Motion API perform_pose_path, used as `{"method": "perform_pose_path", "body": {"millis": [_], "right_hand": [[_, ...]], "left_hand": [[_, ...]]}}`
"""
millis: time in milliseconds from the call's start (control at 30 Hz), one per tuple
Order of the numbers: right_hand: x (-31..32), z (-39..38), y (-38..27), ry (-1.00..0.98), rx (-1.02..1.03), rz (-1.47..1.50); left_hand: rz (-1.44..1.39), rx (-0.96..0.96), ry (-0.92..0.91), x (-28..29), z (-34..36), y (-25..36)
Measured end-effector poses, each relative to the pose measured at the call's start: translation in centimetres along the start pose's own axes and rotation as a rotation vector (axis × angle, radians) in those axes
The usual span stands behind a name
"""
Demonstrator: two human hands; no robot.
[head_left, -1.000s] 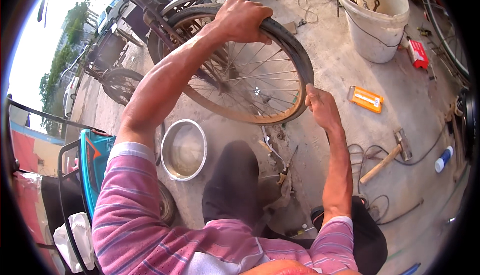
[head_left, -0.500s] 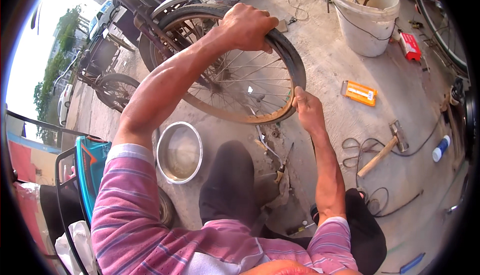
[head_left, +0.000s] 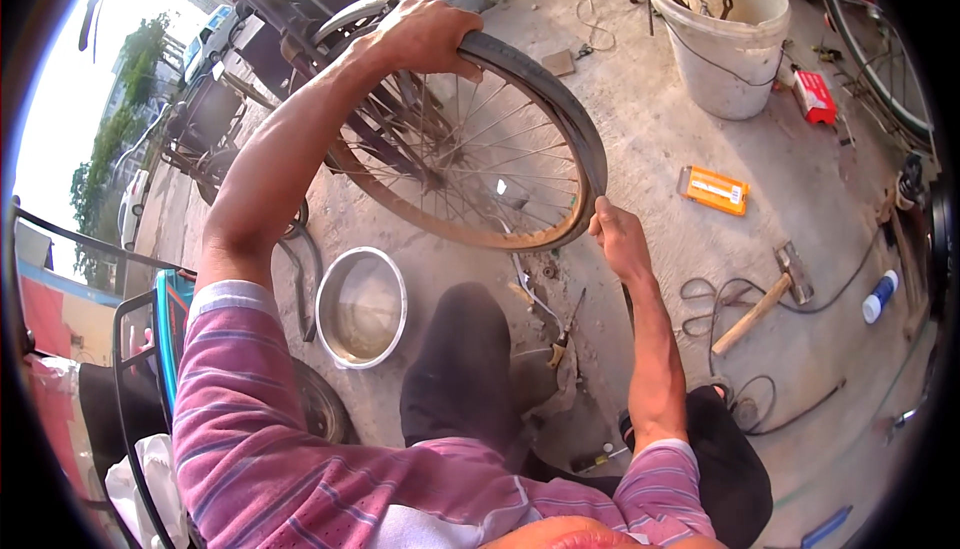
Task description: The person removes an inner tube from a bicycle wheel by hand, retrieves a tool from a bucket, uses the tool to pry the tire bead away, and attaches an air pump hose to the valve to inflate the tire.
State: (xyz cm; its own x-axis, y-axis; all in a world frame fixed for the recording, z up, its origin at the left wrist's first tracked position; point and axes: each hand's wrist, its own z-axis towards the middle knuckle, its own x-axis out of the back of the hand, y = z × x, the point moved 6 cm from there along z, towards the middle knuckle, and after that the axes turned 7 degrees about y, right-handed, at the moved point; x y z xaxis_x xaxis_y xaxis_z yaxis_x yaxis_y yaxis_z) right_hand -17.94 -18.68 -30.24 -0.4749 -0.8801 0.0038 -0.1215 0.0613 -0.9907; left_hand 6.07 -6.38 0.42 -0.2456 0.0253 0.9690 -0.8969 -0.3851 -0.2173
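Note:
A spoked wheel (head_left: 500, 164) with a rusty brown rim stands upright in front of me, mounted on a dark cycle frame (head_left: 285, 19). A black tire (head_left: 540, 84) covers its upper and right side, while the bottom of the rim looks bare. My left hand (head_left: 425, 37) is wrapped over the top of the tire, palm down. Lower on the right side, my right hand (head_left: 620, 237) pinches the tire's edge with thumb and fingers. Part of the tire is hidden under the left hand and forearm.
A round basin of murky water (head_left: 362, 307) lies left of my knee. Around the ground are a screwdriver (head_left: 566, 334), a hammer (head_left: 765, 304), an orange box (head_left: 714, 190), a red box (head_left: 815, 97) and a blue-white bottle (head_left: 881, 297). A white bucket with tools (head_left: 725, 59) stands far right.
My left hand has slid left along the top of the tire, exposing more of it. My right hand has dropped slightly and still grips the tire's edge.

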Motion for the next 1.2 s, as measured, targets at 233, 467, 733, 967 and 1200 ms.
{"method": "perform_pose_path", "body": {"millis": [233, 467, 733, 967, 1200], "right_hand": [[2.6, 2.4, -3.5, -0.105, 0.085, -0.217], [-1.8, 0.8, -2.4, 0.015, 0.077, 0.033], [-2.2, 0.3, -0.6, 0.101, 0.126, 0.084], [1.6, 4.2, -6.3, -0.206, 0.088, -0.237], [-1.7, 1.7, -4.7, 0.035, 0.109, -0.183]], "left_hand": [[0.043, 0.027, -0.111, 0.2, 0.3, 1.5], [0.018, 0.02, 0.048, 0.3, -0.2, 0.4], [0.178, 0.068, -0.045, 0.1, 0.4, 3.3], [0.14, 0.064, -0.05, 0.0, -0.1, 2.4], [0.145, 0.05, -0.021, -0.2, 1.3, 3.6]]}}
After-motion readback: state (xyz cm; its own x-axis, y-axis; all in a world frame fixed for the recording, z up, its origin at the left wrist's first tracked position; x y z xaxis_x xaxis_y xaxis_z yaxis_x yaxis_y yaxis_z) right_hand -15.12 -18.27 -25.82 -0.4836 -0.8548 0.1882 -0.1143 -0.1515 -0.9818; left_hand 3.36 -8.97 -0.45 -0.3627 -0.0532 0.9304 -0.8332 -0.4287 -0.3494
